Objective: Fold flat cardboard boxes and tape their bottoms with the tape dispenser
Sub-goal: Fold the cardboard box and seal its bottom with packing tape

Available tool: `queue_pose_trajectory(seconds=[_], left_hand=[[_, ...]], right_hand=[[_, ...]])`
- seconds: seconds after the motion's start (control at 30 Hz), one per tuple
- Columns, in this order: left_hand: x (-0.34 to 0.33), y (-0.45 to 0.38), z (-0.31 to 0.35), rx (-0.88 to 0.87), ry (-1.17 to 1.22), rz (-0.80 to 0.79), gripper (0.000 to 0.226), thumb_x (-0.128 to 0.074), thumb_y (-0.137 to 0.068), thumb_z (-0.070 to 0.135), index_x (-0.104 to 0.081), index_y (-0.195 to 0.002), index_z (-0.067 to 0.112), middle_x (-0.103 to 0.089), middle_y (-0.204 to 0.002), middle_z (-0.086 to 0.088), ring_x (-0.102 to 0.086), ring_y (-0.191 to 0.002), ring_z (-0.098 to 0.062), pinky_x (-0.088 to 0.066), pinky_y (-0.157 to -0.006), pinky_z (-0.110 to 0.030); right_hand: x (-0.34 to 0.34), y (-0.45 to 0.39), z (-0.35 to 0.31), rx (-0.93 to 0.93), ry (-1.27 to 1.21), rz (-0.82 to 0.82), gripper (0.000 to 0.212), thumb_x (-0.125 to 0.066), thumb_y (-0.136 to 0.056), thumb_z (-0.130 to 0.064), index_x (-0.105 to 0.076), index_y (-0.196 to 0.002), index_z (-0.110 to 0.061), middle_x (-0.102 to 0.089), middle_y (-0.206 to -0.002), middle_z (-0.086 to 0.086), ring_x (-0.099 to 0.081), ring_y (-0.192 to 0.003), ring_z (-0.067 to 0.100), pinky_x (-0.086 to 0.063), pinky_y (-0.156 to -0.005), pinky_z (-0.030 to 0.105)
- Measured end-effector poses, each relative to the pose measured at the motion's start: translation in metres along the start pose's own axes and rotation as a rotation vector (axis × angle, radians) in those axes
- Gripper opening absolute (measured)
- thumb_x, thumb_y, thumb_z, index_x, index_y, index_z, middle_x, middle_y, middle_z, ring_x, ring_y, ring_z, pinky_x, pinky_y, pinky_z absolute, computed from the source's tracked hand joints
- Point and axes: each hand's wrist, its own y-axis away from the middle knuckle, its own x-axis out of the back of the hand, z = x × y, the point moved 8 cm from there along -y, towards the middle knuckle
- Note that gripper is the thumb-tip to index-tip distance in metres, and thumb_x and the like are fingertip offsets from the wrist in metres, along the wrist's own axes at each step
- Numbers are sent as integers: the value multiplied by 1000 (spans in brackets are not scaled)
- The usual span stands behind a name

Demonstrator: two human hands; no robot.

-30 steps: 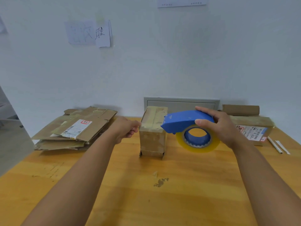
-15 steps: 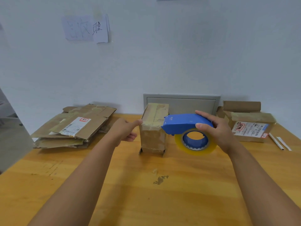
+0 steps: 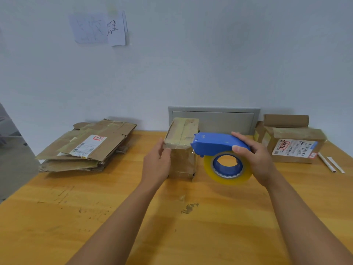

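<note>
A small folded cardboard box stands upright in the middle of the wooden table, its taped flaps facing up. My left hand holds the box's near left corner, thumb on the top edge and fingers down the left side. My right hand grips the blue tape dispenser with its yellowish tape roll. The dispenser's nose sits at the box's upper right edge.
A stack of flat cardboard boxes lies at the back left. A folded box with a shipping label stands at the back right, two white sticks beside it. A grey panel leans on the wall behind.
My left hand has moved right from beside the box onto its near left corner. The dispenser has stayed at the box's right side, and the view has shifted slightly.
</note>
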Motion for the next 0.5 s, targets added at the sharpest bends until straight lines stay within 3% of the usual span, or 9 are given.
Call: queue_pose_trajectory(seconds=[0.03, 0.07, 0.1, 0.13, 0.2, 0.3, 0.4, 0.5], left_hand=[[1, 2, 5, -40, -53, -7, 53, -46, -100, 26, -36, -152, 23, -54, -138, 7, -47, -85, 23, -41, -69, 0], [2, 3, 12, -109, -139, -7, 56, -48, -97, 27, -36, -151, 23, -53, -140, 4, -46, -92, 23, -45, -81, -8], [3, 4, 19, -205, -255, 6, 60, -51, -94, 27, -36, -151, 23, -45, -148, 0, -38, -116, 18, -41, -101, -20], [1, 5, 27, -328, -384, 29, 64, -55, -91, 28, -35, -151, 21, -33, -158, -2, -24, -140, 3, -27, -115, -32], [-12, 10, 38, -561, -604, 14, 68, -58, -89, 35, -36, -151, 18, -20, -163, -4, -5, -152, -18, -4, -122, -37], [-37, 9, 38, -660, -800, -79, 71, -58, -89, 57, -42, -147, 19, -38, -155, -1, -27, -147, -19, -5, -123, -36], [-42, 3, 48, -684, -779, 12, 61, -56, -85, 63, -62, -122, 15, -61, -124, -2, -56, -118, -21, -32, -114, -38], [-40, 2, 51, -709, -728, 100, 53, -54, -87, 60, -66, -106, 11, -65, -108, -5, -59, -103, -23, -46, -94, -35]], right_hand=[[0, 1, 1, -1, -9, 6, 64, -68, -69, -58, -63, -128, -34, -66, -113, -29, -63, -105, -2, -49, -79, 12], [0, 1, 3, -2, -15, 11, 64, -68, -69, -58, -63, -128, -34, -67, -113, -28, -63, -106, -1, -49, -80, 12], [-1, 1, 4, -4, -20, 15, 64, -69, -70, -57, -63, -128, -33, -67, -114, -27, -64, -106, 0, -50, -80, 13], [-1, 1, 5, -8, -27, 17, 63, -69, -70, -57, -63, -128, -33, -68, -114, -26, -64, -106, 1, -50, -80, 14], [-1, 1, 6, -15, -37, 20, 63, -69, -70, -57, -63, -128, -34, -68, -114, -25, -65, -105, 2, -50, -80, 15], [-1, 1, 7, -16, -47, 21, 62, -70, -70, -57, -63, -127, -33, -67, -115, -25, -65, -106, 3, -51, -81, 15], [-4, 1, 6, -11, -63, 24, 64, -71, -69, -55, -64, -128, -30, -69, -115, -22, -65, -107, 3, -50, -80, 15], [-3, 3, 6, -5, -78, 44, 68, -72, -69, -53, -63, -130, -25, -69, -115, -21, -64, -108, 3, -50, -82, 15]])
